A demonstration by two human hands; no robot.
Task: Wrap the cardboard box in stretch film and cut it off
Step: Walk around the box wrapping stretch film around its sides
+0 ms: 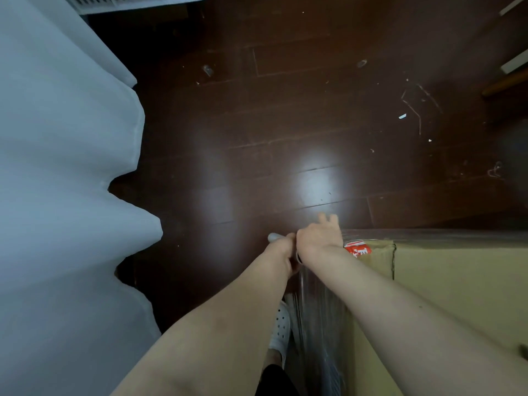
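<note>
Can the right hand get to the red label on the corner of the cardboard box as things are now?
Probably yes. The right hand is at that same corner of the cardboard box, right beside the red label, and nothing solid lies between them. Stretch film seems to cover this area, so the fingers would likely touch film, not the label itself.

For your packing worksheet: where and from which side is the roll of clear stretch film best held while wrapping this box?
Grip the roll of clear stretch film by its projecting pale core end, coming from the side away from the brown cardboard box, as the left hand does, probably leaving the film free to unwind.
</note>
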